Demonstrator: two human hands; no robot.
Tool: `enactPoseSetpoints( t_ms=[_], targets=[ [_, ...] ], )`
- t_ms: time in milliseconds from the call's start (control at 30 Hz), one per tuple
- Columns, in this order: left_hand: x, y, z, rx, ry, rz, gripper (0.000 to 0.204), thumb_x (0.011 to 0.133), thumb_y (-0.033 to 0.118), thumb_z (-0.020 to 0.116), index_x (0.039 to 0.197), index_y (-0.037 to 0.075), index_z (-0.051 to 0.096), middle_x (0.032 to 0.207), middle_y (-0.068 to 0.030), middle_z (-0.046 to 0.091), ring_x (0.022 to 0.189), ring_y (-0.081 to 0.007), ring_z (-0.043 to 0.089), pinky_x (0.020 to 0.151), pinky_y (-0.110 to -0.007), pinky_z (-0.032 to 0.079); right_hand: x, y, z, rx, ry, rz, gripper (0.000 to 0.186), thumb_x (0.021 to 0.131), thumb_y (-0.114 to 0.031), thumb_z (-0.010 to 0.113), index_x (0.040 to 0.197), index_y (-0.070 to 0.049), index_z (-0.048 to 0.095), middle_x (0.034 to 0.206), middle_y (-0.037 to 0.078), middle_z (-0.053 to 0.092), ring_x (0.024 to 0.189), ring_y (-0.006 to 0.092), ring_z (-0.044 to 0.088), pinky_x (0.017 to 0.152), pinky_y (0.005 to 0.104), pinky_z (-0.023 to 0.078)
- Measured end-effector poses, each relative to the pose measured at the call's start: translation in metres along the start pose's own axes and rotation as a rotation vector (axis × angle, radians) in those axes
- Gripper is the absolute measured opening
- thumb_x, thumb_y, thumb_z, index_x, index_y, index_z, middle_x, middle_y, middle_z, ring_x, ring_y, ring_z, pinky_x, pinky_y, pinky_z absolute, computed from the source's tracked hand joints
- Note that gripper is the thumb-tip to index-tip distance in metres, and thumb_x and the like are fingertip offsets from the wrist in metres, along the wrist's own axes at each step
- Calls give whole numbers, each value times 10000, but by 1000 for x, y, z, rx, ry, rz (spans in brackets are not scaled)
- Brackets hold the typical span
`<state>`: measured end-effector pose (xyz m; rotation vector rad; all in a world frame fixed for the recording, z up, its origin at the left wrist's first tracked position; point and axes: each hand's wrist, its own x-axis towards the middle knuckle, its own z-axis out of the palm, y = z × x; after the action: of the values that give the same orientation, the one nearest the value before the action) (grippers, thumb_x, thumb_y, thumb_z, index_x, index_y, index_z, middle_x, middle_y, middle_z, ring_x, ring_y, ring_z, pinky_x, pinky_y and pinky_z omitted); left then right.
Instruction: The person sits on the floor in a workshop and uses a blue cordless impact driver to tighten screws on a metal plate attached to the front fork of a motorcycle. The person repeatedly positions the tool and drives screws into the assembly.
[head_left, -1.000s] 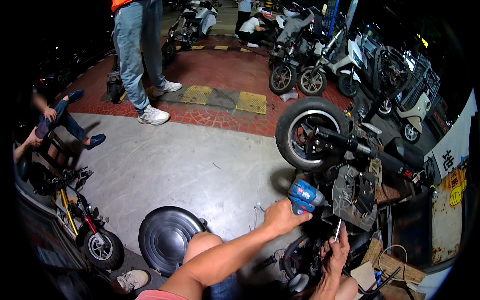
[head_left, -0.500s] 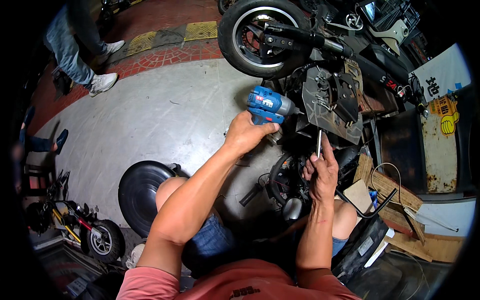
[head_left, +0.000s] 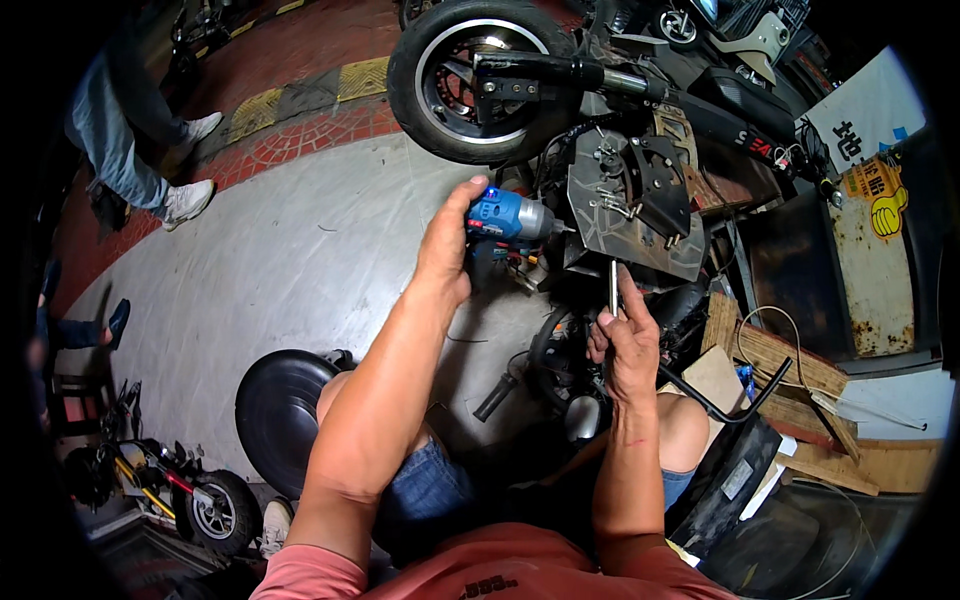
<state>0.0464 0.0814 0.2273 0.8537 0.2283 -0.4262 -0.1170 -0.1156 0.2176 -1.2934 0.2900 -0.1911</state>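
Note:
My left hand (head_left: 445,245) is closed around a blue cordless impact driver (head_left: 505,215), thumb lying along its far side. The driver's grey nose points right, its bit close to the left edge of a dark metal plate (head_left: 630,245); whether it touches a fastener cannot be made out. On that plate lie several loose bolts (head_left: 615,195), beside a black bracket (head_left: 662,185). My right hand (head_left: 630,345) pinches a slim metal rod (head_left: 613,285), which stands up by the plate's near edge. Its index finger stretches along the plate's underside.
A scooter's front wheel (head_left: 480,85) lies on its side beyond the plate. A round black seat (head_left: 285,420) is by my left knee, a handlebar grip (head_left: 495,395) between my legs. Wooden boards (head_left: 795,375) lie at right. A person's legs (head_left: 130,140) stand far left.
My left hand has turned the driver about its length, and the thumb has gone from its near side to its far side. The whole view has shifted slightly. My right hand keeps the rod.

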Motion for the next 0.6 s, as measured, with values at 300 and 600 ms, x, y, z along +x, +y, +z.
enactPoseSetpoints(
  t_ms=[300, 600],
  targets=[
    [13, 2, -15, 165, -18, -11, 454, 805, 394, 713, 1103, 61, 632, 1006, -114, 644, 913, -228, 603, 746, -388, 464, 2, 0, -5, -39, -20, -1, 740, 973, -51, 596, 1639, 37, 284, 697, -4, 549, 587, 80, 494, 533, 238, 416],
    [8, 8, -5, 159, -6, 35, 397, 862, 389, 698, 1043, 38, 650, 972, -111, 658, 867, -208, 656, 746, -356, 531, 3, 2, -3, 19, -10, 12, 746, 984, -45, 629, 1650, -19, 296, 743, -29, 426, 571, 75, 400, 501, 239, 396]
  ],
)
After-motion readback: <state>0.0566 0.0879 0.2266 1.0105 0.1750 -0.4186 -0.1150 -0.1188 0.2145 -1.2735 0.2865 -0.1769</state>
